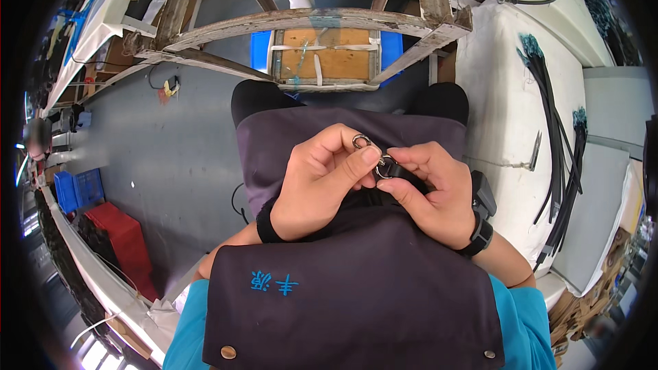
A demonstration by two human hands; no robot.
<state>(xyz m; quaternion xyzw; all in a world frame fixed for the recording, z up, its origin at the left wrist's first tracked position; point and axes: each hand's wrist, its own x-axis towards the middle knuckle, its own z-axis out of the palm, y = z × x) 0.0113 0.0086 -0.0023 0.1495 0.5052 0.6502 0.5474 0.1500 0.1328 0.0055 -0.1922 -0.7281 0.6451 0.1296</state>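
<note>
Above my lap my two hands meet fingertip to fingertip. My left hand (pixel 315 181) is closed, its thumb and forefinger pinching a small silver metal clasp (pixel 361 141) whose rounded end sticks up past the fingers. A metal ring (pixel 384 167) lies between the two hands, against the clasp. My right hand (pixel 435 195) is closed too, thumb and fingers pinching a short black strap (pixel 406 175) at that ring. Part of the strap and the clasp's lower end are hidden by the fingers. A dark apron (pixel 356 288) covers my chest and thighs.
To the right, a white padded surface (pixel 504 82) carries several black straps (pixel 552 123) with teal ends and a slim metal tool (pixel 535 151). Ahead are a worn metal frame (pixel 308 24) and a wooden-topped stool (pixel 343 58). A blue crate (pixel 79 188) and a red box (pixel 120 243) stand left.
</note>
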